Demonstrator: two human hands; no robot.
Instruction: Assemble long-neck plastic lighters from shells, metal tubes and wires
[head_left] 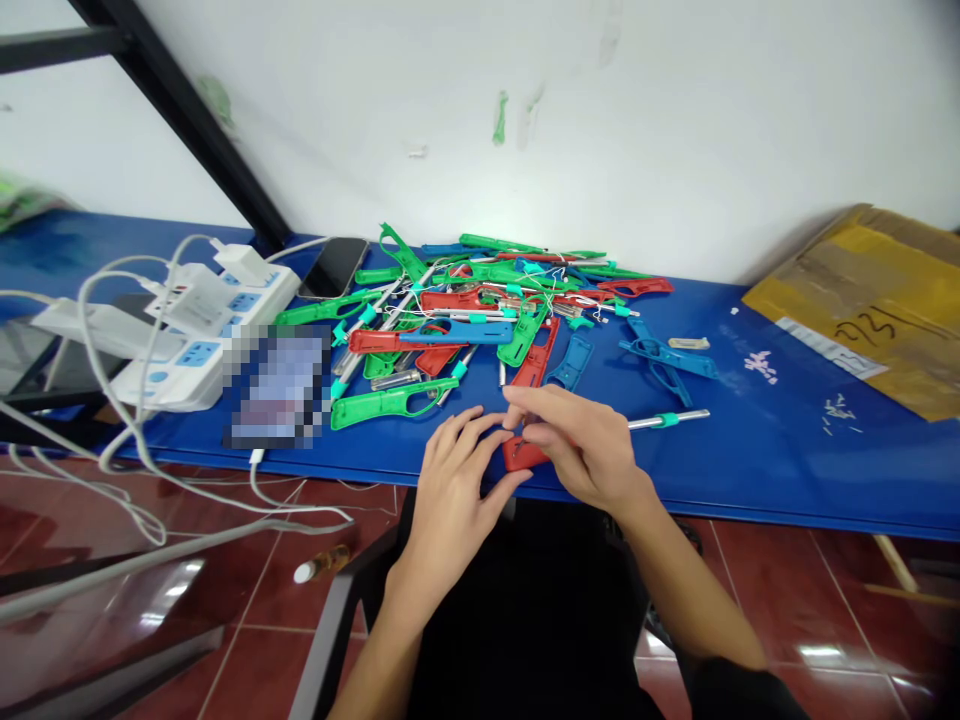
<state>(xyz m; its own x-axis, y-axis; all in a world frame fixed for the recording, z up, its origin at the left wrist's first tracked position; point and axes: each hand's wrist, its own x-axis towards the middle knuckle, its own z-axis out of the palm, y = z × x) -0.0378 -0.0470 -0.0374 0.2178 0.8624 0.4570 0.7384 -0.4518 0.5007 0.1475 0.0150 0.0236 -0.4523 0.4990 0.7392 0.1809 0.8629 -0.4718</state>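
Note:
My left hand (454, 480) and my right hand (581, 445) meet at the near edge of the blue table (750, 450). Both grip one red plastic handle shell (523, 455), which is largely covered by the fingers. My right thumb and fingers pinch at its top. A metal tube with a teal collar (667, 421) lies just right of my right hand. A green handle shell (390, 402) lies just beyond my left hand. Behind both lies a heap of red, green and blue handle shells and metal tubes (487, 300).
White power strips (202, 330) with plugs and trailing cables sit at the left, beside a blurred phone (279, 390) and a dark phone (336, 265). A cardboard box (862, 305) rests at the right. Small white parts (761, 365) are scattered near it. A bottle (322, 567) lies on the red tiled floor.

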